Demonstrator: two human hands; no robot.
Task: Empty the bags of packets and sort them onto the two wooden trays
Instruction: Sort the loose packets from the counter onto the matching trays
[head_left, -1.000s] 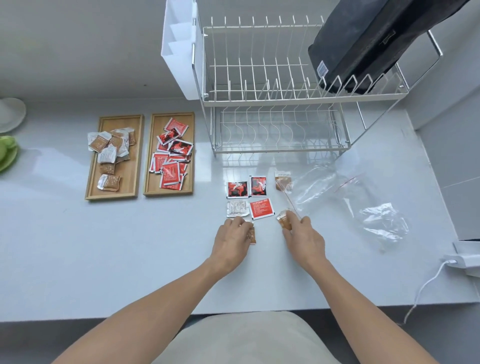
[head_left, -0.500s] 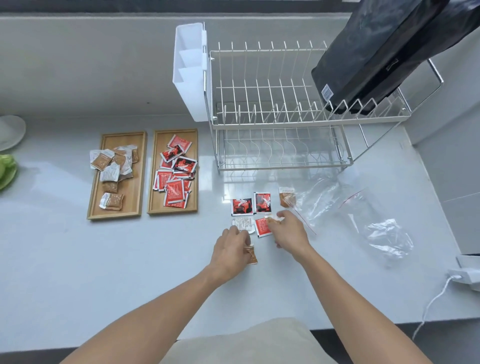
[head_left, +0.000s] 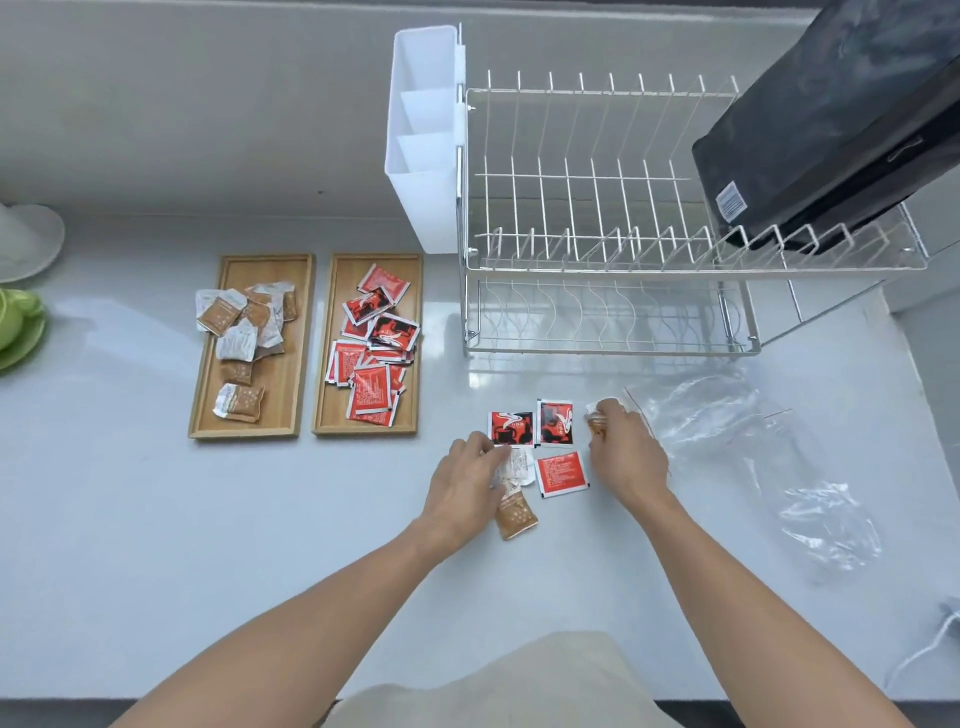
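Two wooden trays lie at the left of the counter. The left tray (head_left: 291, 364) holds several brown and silver packets, the right tray (head_left: 332, 415) several red ones. Loose packets lie in front of me: two red-and-black packets (head_left: 555, 422), a red packet (head_left: 562, 474), a silver packet (head_left: 519, 467) and a brown packet (head_left: 515, 515). My left hand (head_left: 462, 493) grips the brown packet, with its fingertips on the silver one. My right hand (head_left: 626, 457) pinches a brown packet (head_left: 596, 415) at the mouth of the empty clear plastic bag (head_left: 753, 447).
A wire dish rack (head_left: 597, 260) with a white cutlery holder (head_left: 423, 140) stands behind the packets; a black bag (head_left: 831, 114) leans on it. A green cup and saucer (head_left: 15, 332) and a white dish (head_left: 31, 239) sit at far left. A white cable (head_left: 930, 649) lies at right.
My right hand moved from the near packets up and right to the brown packet by the bag. My left hand slid forward onto the silver packet, keeping the brown one. The view tilted up.
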